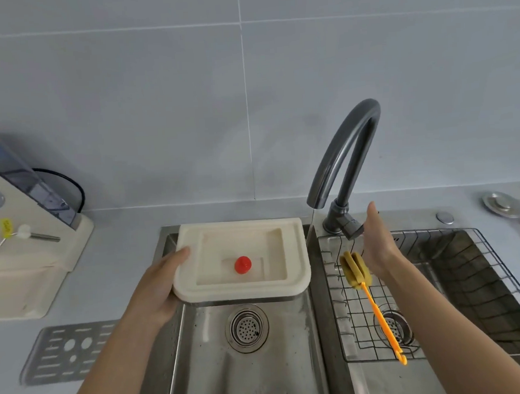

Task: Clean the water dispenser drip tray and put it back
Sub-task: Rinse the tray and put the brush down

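Head cam, looking down at double sink [182,338] set in grey worktop [109,242]. Cream drip tray [241,256] held level over L basin, red float [242,264] inside its recess. L hand [162,286]: grip closed on tray's L edge, thumb on top rim. R hand [377,241]: fingers extended and open, holding nothing, at faucet [346,167] lever. Thin water stream [311,227] falling from spout just beside tray's R edge. Sponge brush [356,270] w/ orange handle lying on wire rack [441,289] over R basin. Water dispenser [26,229] on worktop, far L. Perforated metal grille [64,352] flat on worktop, near L.
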